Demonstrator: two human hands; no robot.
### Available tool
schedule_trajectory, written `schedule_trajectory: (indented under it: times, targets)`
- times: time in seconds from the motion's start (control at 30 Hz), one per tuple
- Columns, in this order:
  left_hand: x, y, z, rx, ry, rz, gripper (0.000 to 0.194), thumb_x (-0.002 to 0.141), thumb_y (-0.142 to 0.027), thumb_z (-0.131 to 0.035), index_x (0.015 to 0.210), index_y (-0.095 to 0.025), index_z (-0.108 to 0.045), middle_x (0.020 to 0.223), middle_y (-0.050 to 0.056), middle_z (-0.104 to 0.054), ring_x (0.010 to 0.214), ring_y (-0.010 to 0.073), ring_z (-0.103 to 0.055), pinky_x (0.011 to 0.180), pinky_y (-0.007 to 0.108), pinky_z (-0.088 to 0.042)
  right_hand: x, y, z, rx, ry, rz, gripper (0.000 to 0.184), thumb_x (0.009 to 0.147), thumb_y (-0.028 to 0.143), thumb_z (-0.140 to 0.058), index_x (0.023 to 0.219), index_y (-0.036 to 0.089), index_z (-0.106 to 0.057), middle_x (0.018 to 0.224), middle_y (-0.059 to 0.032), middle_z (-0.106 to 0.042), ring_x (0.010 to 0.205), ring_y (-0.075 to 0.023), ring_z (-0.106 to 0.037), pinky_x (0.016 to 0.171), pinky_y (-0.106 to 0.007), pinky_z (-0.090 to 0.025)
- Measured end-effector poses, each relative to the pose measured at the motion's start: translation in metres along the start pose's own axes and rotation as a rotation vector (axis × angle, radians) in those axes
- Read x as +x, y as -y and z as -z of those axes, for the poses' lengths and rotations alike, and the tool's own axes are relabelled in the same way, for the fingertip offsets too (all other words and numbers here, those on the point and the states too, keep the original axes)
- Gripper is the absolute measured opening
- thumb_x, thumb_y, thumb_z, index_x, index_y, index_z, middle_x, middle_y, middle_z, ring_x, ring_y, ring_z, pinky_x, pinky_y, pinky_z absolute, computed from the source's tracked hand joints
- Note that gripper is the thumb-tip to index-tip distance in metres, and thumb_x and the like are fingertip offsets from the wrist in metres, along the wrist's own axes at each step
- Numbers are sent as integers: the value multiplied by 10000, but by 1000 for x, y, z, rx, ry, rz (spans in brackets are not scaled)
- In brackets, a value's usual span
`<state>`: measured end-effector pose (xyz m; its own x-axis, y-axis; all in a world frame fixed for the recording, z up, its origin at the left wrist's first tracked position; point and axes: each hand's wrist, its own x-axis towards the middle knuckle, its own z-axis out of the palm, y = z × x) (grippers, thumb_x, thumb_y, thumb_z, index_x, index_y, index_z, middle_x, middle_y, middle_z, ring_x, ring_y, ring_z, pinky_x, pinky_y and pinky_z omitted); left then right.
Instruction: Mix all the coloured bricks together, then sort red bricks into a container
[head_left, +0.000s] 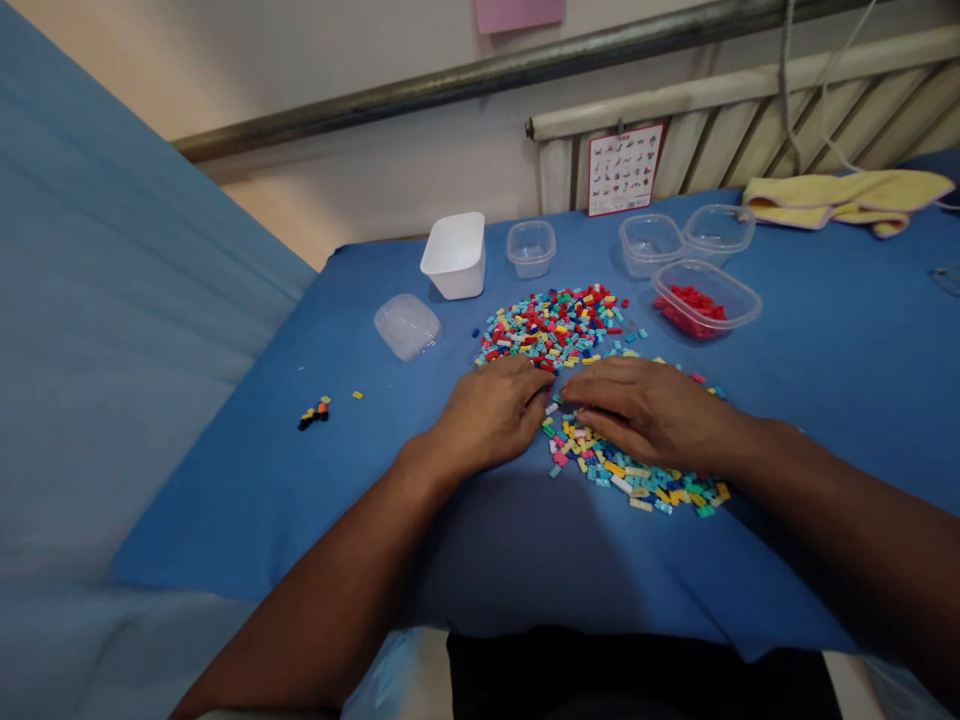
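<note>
Small toy building bricks of many colours lie in two loose piles on the blue cloth. My left hand [491, 412] is at the near edge of the back brick pile [551, 320]. Its fingers curl down and in, thumb close to the forefinger, and whatever is between them is hidden. Over the nearer brick pile [637, 485] lies my right hand [649, 410], palm down, fingers stretched toward my left hand. The two sets of fingertips almost meet, with a few bricks between them. Red bricks [694, 310] fill the bottom of a clear plastic tub [739, 312] behind my right hand.
Along the back stand a white tub [454, 258] and clear tubs [531, 250], [651, 246], [720, 235]. A translucent lid [407, 327] lies left. Several black, orange and yellow pieces [315, 412] sit farther left. A yellow cloth [847, 198] and picture card [624, 170] are by the radiator [705, 130].
</note>
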<state>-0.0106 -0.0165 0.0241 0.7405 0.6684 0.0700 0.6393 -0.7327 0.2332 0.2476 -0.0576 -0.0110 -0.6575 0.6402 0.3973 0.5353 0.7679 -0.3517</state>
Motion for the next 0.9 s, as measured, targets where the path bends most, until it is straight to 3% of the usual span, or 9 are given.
schedule_trajectory:
  times: [0.1, 0.27, 0.63, 0.9]
  targets:
    - [1, -3, 1, 27, 19, 7, 308, 1038, -230, -524, 1218, -192, -772, 1111, 112, -754, 1081, 286, -704, 979, 448, -585, 2, 1, -1, 43, 32, 72, 260, 1152, 300, -542, 1280, 196, -743, 1252, -133, -803, 1165, -297, -744, 1026, -488, -587]
    - [1, -7, 3, 23, 28, 49, 316, 1021, -236, -534, 1211, -181, -781, 1122, 119, -754, 1087, 292, -704, 979, 454, -581, 3, 1, 1, 53, 53, 72, 243, 1152, 308, -545, 1169, 205, -764, 1113, -111, -808, 1051, -285, -739, 949, -484, -584]
    - [1, -7, 3, 18, 53, -8, 289, 1026, -236, -524, 1164, -181, -771, 1118, 110, -707, 1066, 271, -669, 932, 423, -553, 4, 1, -5, 17, -30, 62, 202, 1136, 273, -576, 1190, 190, -752, 1233, -145, -796, 1129, -302, -743, 982, -491, -587]
    - [0, -6, 4, 10, 36, -124, 227, 1022, -208, -522, 1117, -188, -727, 1155, 107, -726, 1086, 266, -665, 972, 426, -523, 3, 2, -1, 25, 46, 43, 238, 1144, 313, -562, 1081, 206, -765, 1022, -94, -786, 972, -265, -726, 895, -447, -561]
